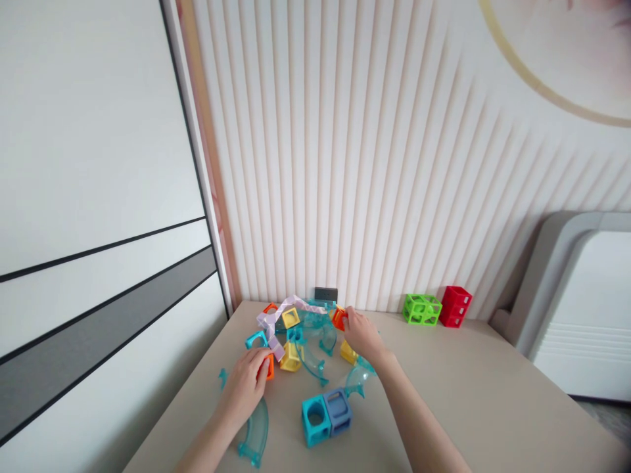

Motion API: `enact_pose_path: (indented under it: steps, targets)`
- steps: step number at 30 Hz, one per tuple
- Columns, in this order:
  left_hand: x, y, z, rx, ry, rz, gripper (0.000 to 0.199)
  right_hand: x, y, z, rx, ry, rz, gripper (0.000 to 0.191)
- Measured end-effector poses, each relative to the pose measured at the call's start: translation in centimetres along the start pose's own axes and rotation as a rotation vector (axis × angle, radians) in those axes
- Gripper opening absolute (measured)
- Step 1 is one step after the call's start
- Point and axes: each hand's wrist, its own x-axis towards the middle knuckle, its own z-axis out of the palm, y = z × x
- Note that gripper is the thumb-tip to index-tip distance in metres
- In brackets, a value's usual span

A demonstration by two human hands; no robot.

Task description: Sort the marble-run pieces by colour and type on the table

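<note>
Orange block (pixel 269 366) | under left hand (pixel 249 381) fingers, curled on it | right hand (pixel 361 333) fingers pinch orange cube (pixel 338 318) (rear)

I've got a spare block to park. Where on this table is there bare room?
Bare tabletop lies right of the right hand, in front of the green cube and red cube. A narrower bare strip runs along the left edge, beside the left hand. It is crowded between the hands, around the clear curved track pieces and the blue cube pair.

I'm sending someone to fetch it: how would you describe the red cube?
Follow the ribbed wall down to the beige table. Two open cubes sit against it, apart from the hands' pile; the red cube is the right one, beside the green cube.
</note>
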Motion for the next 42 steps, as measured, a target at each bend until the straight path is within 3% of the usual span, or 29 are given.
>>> enact_pose_path:
  steps: [8, 20, 31, 42]
  targets:
    - [0.0, 0.4, -0.3, -0.066, 0.055, -0.044, 0.027, 0.0, 0.0, -0.1, 0.023, 0.016, -0.016, 0.021]
    - [0.5, 1.3, -0.8, -0.236, 0.237, -0.157, 0.031, -0.2, 0.3, -1.0, -0.004, 0.132, -0.198, 0.021]
    - [0.0, 0.9, -0.3, -0.087, 0.246, -0.031, 0.020, 0.0, 0.0, 0.7, -0.112, 0.077, -0.138, 0.018]
    - [0.3, 2.2, -0.4, 0.104, 0.225, 0.149, 0.021, -0.1, 0.0, 0.4, -0.138, 0.036, -0.080, 0.019]
